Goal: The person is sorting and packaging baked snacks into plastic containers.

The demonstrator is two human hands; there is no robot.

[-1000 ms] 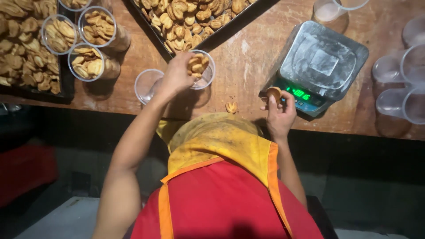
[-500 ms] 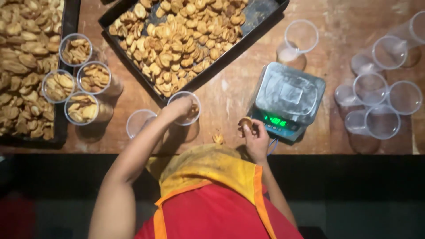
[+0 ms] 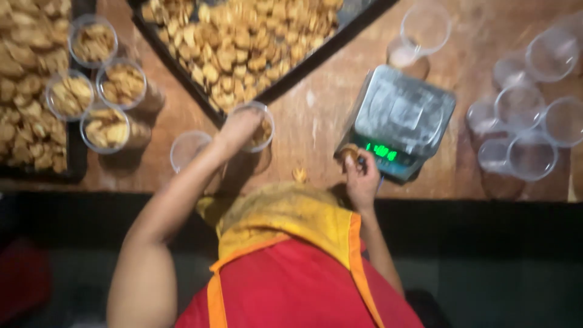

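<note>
The left hand still grips the part-filled plastic cup at centre frame. The right hand stays closed on a cracker, now at the digital scale edge.

My desk, from tray to scale

My left hand rests on a cup before the tray; my right hand sits before the scale. Filled cups stand left, empty cups right.
</note>
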